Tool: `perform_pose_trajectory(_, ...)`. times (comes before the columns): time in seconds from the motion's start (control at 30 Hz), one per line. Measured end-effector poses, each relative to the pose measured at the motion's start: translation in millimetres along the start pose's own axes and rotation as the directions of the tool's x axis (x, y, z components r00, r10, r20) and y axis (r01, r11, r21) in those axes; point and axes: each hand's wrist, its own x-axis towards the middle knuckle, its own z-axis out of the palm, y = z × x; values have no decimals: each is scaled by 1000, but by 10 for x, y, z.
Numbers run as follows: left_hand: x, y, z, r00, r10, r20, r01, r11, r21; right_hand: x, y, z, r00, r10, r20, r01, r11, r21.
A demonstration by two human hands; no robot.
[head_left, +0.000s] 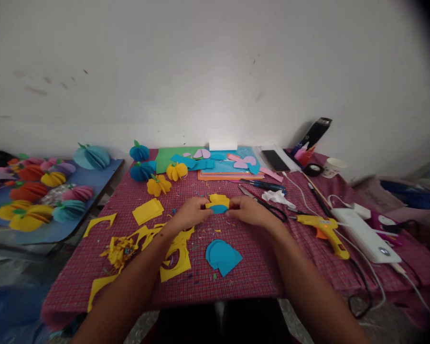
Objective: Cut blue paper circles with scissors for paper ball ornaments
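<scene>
Both hands meet over the middle of the table. My left hand [190, 213] pinches the left side of a small yellow paper piece [219, 199] that has a blue paper piece [218, 209] at its lower edge. Closed on the right side of the same papers is my right hand [249, 211]. Whether the two papers are joined, I cannot tell. Nearer to me lies a pile of blue paper cutouts [222, 257]. A stack of yellow paper squares [148, 211] is left of my left hand, and yellow offcuts [179, 263] lie beside my left forearm.
Paper pumpkins [159, 185] stand at the back left; more fill a blue side table [109, 174]. Right of my hands are scissors [268, 205], a yellow glue gun [324, 229], a white power bank [365, 234] and cables. A phone [275, 160] and a dark bottle [317, 131] are behind.
</scene>
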Motion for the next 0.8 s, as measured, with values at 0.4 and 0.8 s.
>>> perform_pose_trajectory(0.4,-13,55,-12,986,-144,85,166,908,-385,-10,-95,-12,1000,14,3,-14,823,567)
perform_pose_trajectory(0.8,10,-15,12,974,-196,114,226,864,-450,47,-100,111,993,87,-82,-34,865,501)
